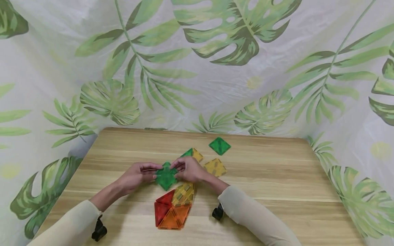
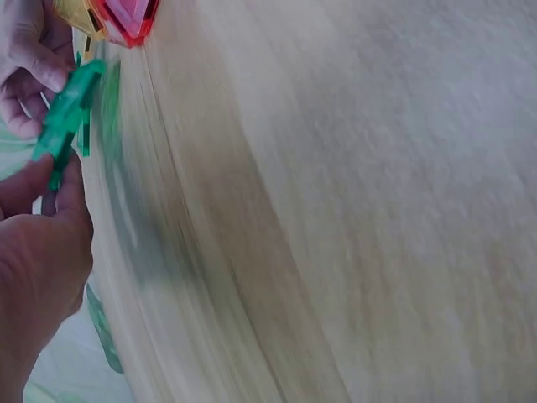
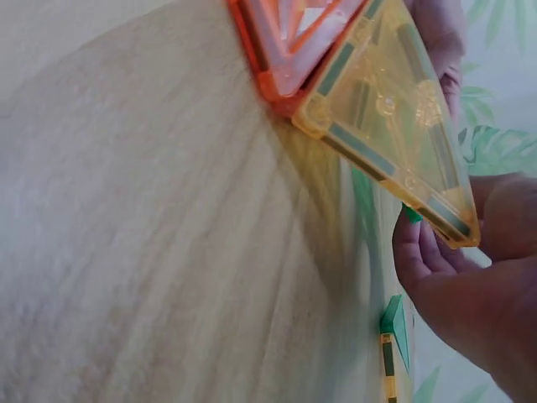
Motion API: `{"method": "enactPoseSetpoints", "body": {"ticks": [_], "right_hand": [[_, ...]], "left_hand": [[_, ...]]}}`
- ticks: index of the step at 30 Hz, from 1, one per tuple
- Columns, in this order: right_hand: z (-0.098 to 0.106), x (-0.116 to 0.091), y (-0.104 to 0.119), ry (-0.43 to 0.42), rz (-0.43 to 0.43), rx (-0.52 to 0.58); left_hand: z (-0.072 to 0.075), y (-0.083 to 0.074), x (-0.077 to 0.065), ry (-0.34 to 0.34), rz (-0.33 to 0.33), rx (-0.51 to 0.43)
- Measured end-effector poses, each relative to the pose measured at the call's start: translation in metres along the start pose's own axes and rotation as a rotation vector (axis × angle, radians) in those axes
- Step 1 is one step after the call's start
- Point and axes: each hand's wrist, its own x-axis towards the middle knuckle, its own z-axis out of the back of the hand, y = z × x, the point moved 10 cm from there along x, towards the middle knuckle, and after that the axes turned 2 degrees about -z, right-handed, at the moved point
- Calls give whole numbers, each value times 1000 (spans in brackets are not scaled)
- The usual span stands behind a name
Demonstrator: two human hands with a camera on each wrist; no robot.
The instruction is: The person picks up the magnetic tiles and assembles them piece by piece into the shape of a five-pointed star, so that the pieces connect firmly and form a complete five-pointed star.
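In the head view, the green tile piece (image 1: 166,178) is at lower center, left of the midline. The left hand (image 1: 136,177) pinches its left corner; the right hand (image 1: 191,169) pinches its right side. A red-orange-yellow tile cluster (image 1: 170,221) sits directly below on the desk (image 1: 277,191).

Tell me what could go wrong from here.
The left hand and right hand hold the green piece by their fingertips, so it might slip. The right hand is close to the yellow side of the raised build; a bump could dislodge it. The loose yellow piece lies near that hand and might get nudged.
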Motion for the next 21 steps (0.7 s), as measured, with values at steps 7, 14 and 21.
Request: {"method": "enactPoseSetpoints", "body": {"ticks": [7,14,21], "right_hand": [[-6,0,-1,105,-34,184],[-11,0,2,183,-41,282],[-21,-2,3,271,-52,312]], "left_hand": [[0,-2,-9,61,-16,-12],[-7,-2,-14,133,-36,-76],[-15,1,-18,176,-20,-120]]}}
